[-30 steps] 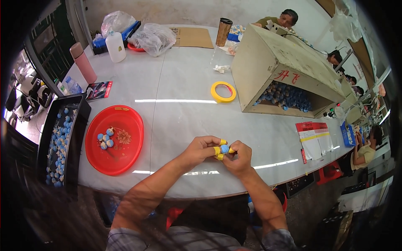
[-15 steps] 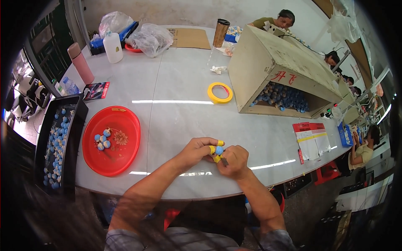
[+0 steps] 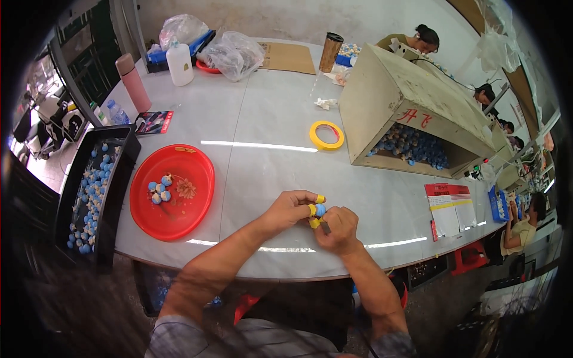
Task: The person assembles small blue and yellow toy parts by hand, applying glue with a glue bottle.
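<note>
My left hand (image 3: 292,209) pinches a small blue ball (image 3: 320,210) between fingers wrapped in yellow tape. Close against it, my right hand (image 3: 339,230) is closed on a small flat grey tool (image 3: 325,227), whose kind I cannot make out. The fingers hide part of the ball and of the tool. To the left of my hands, a round red plate (image 3: 200,218) bears several blue-and-cream balls (image 3: 160,190). A black tray (image 3: 130,143) at the far left holds many more of the same balls.
A yellow tape roll (image 3: 326,136) lies beyond my hands. The open-fronted box (image 3: 370,89) at the right holds blue balls. Printed sheets (image 3: 452,209) lie at the right edge. A pink bottle (image 3: 133,83), white jug (image 3: 179,64) and plastic bags (image 3: 236,53) stand behind. A co-worker (image 3: 421,40) sits beyond the box.
The whole view has shifted, so the table and things on it appear further right and slightly higher. Both hands stay together around the blue ball, with little change in grip.
</note>
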A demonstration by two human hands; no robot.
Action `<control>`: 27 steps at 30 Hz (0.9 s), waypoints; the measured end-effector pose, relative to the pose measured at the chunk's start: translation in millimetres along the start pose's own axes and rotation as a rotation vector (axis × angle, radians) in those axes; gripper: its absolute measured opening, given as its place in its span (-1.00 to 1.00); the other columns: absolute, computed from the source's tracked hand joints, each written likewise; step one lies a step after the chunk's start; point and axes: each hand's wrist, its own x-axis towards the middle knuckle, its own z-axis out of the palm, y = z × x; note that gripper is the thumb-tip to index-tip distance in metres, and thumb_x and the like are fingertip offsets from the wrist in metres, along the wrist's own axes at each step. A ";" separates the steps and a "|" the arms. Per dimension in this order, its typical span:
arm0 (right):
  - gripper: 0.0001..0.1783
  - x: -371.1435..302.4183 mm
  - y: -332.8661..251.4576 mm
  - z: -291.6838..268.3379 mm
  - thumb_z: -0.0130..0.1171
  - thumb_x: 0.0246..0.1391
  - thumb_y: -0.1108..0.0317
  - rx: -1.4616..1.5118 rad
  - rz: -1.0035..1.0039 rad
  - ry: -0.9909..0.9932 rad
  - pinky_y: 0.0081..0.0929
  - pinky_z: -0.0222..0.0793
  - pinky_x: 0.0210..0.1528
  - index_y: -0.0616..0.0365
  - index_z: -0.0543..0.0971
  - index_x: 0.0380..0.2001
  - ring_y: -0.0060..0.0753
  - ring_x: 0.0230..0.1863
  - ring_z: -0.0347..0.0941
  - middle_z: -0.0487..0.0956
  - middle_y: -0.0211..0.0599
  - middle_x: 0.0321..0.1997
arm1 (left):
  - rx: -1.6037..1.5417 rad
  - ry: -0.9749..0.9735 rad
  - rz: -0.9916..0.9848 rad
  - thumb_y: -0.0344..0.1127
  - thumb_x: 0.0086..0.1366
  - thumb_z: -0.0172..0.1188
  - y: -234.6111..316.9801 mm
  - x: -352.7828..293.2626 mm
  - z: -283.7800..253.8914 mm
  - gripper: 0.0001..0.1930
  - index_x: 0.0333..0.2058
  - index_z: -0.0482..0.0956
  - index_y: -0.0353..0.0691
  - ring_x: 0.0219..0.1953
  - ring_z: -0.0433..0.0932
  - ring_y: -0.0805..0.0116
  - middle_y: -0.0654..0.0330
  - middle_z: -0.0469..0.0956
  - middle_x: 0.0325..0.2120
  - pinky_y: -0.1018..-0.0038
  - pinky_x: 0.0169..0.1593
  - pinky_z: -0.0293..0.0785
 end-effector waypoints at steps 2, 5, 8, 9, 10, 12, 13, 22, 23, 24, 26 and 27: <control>-0.69 1.8 -2.5 1.0 0.33 -0.36 0.47 0.034 0.015 -0.008 -0.38 0.16 -0.61 0.06 0.37 -0.55 -0.27 -0.68 0.27 0.38 -0.35 -0.61 | -0.013 0.034 0.017 -0.43 0.29 0.05 -4.6 1.5 -4.5 -0.62 0.07 0.45 -0.41 -0.24 0.57 0.44 0.16 0.56 -0.20 0.50 -0.13 0.54; -0.72 -2.1 -1.8 2.0 0.30 -0.32 0.48 0.071 0.078 0.002 -0.37 0.18 -0.61 0.09 0.37 -0.55 -0.26 -0.68 0.28 0.37 -0.33 -0.62 | 0.059 0.149 0.009 -0.39 0.26 0.11 -1.0 -1.0 -7.2 -0.59 0.08 0.43 -0.40 -0.26 0.57 0.48 0.17 0.57 -0.22 0.56 -0.24 0.48; -0.74 -10.8 4.3 -7.9 0.29 -0.27 0.50 0.094 0.191 0.017 -0.40 0.19 -0.63 0.12 0.36 -0.56 -0.28 -0.70 0.28 0.37 -0.31 -0.62 | 0.056 0.229 0.007 -0.35 0.22 0.17 20.6 -6.5 0.7 -0.55 0.07 0.43 -0.41 -0.26 0.57 0.50 0.18 0.57 -0.25 0.61 -0.30 0.41; -0.75 -10.7 4.2 -7.9 0.28 -0.24 0.50 0.093 0.280 0.015 -0.41 0.20 -0.64 0.13 0.36 -0.56 -0.30 -0.71 0.28 0.37 -0.30 -0.62 | 0.074 0.247 0.012 -0.35 0.22 0.17 31.8 -15.8 -2.4 -0.55 0.07 0.43 -0.41 -0.26 0.57 0.50 0.18 0.57 -0.25 0.61 -0.30 0.41; -0.75 -9.3 3.4 -4.3 0.28 -0.24 0.50 0.108 0.275 0.030 -0.41 0.20 -0.64 0.13 0.36 -0.56 -0.30 -0.71 0.28 0.37 -0.30 -0.62 | 0.198 0.325 0.030 -0.35 0.21 0.19 44.9 -25.6 -8.2 -0.54 0.07 0.42 -0.44 -0.27 0.56 0.51 0.18 0.56 -0.27 0.60 -0.29 0.42; -0.76 -12.1 7.3 -10.5 0.29 -0.20 0.50 0.146 0.385 0.060 -0.44 0.22 -0.65 0.15 0.37 -0.55 -0.33 -0.71 0.29 0.37 -0.30 -0.64 | 0.477 0.498 0.152 -0.34 0.17 0.22 57.8 -41.9 -23.7 -0.53 0.04 0.43 -0.47 -0.31 0.55 0.50 0.19 0.56 -0.33 0.58 -0.30 0.46; -0.76 -11.4 7.6 -10.3 0.29 -0.20 0.50 0.134 0.396 0.081 -0.44 0.22 -0.65 0.15 0.37 -0.55 -0.33 -0.71 0.29 0.37 -0.30 -0.64 | 0.637 0.604 0.262 -0.34 0.15 0.22 61.8 -55.1 -43.6 -0.53 0.02 0.45 -0.47 -0.35 0.55 0.49 0.19 0.57 -0.37 0.57 -0.31 0.49; -0.81 -2.9 4.4 -2.6 0.27 -0.16 0.45 0.162 0.373 0.190 -0.44 0.31 -0.60 0.12 0.42 -0.50 -0.26 -0.67 0.37 0.44 -0.30 -0.60 | 1.738 1.002 -0.222 -0.15 0.04 0.30 91.9 -151.7 -132.6 -0.54 -0.11 0.54 -0.30 -0.25 0.60 -0.11 -0.08 0.62 -0.34 0.06 -0.14 0.51; -0.82 -5.1 5.7 -3.1 0.26 -0.12 0.45 0.223 0.459 0.183 -0.48 0.32 -0.57 0.14 0.43 -0.47 -0.33 -0.65 0.38 0.46 -0.33 -0.58 | 1.792 0.999 -0.244 -0.16 0.06 0.30 91.0 -151.2 -137.2 -0.55 -0.11 0.54 -0.33 -0.27 0.60 -0.11 -0.06 0.62 -0.36 0.04 -0.14 0.50; -0.83 -6.6 8.7 -4.5 0.25 -0.08 0.46 0.287 0.546 0.177 -0.51 0.32 -0.55 0.16 0.44 -0.44 -0.41 -0.63 0.39 0.47 -0.35 -0.57 | 1.811 0.964 -0.213 -0.16 0.06 0.30 90.2 -143.4 -128.3 -0.55 -0.11 0.54 -0.33 -0.27 0.60 -0.11 -0.06 0.62 -0.36 0.04 -0.14 0.50; -0.86 -2.5 19.6 -6.5 0.20 -0.02 0.47 0.462 0.737 0.295 -0.56 0.33 -0.52 0.18 0.44 -0.38 -0.51 -0.59 0.39 0.48 -0.40 -0.53 | 1.997 1.010 0.653 -0.24 0.12 0.29 85.4 -130.0 -102.5 -0.59 -0.10 0.53 -0.37 -0.36 0.59 -0.01 -0.02 0.60 -0.42 0.11 -0.21 0.51; -0.88 0.4 25.8 -7.0 0.15 0.04 0.49 0.667 0.904 0.380 -0.60 0.33 -0.50 0.20 0.43 -0.33 -0.62 -0.54 0.40 0.49 -0.44 -0.49 | 1.999 0.995 0.663 -0.24 0.12 0.29 82.8 -118.6 -88.6 -0.59 -0.10 0.53 -0.37 -0.36 0.59 -0.01 -0.02 0.60 -0.42 0.11 -0.21 0.51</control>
